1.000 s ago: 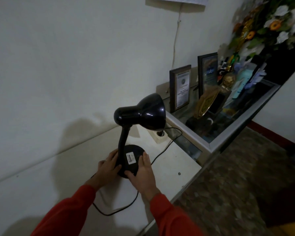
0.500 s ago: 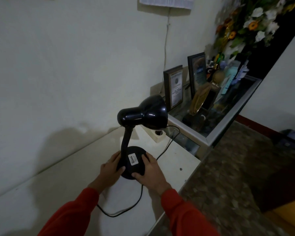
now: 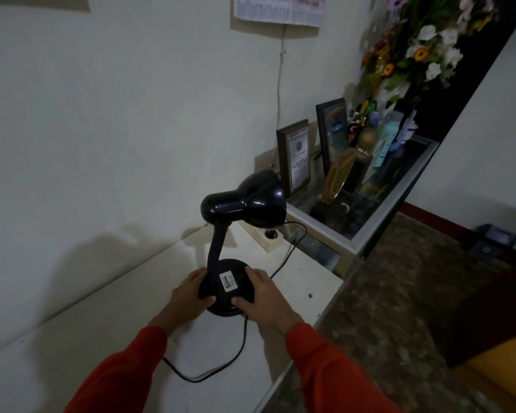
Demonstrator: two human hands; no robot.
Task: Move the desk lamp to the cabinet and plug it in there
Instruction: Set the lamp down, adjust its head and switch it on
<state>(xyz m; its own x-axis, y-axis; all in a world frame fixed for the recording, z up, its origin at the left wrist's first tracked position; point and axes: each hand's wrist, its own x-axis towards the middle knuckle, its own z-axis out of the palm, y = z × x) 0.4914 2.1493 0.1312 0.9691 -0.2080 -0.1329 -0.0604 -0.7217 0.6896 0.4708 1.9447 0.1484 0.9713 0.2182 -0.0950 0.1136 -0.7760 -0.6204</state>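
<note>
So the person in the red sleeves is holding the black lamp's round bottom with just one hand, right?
Not quite. The head view shows both hands on the black lamp's round base: the left hand on one side and the right hand on the other. The sleeves are red and the lamp is black, as you said.

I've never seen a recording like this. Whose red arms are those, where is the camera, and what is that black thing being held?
There is no machine here: the arms in red sleeves belong to a person, and the single camera sits on their head, looking forward and down. The left hand and right hand grip the round base of a black desk lamp, one on each side. It stands on a white surface. Its black cord loops across that surface. Behind the lamp lies a pale power strip. Further right, a glass-topped cabinet carries framed certificates, trophies and flowers.
</note>
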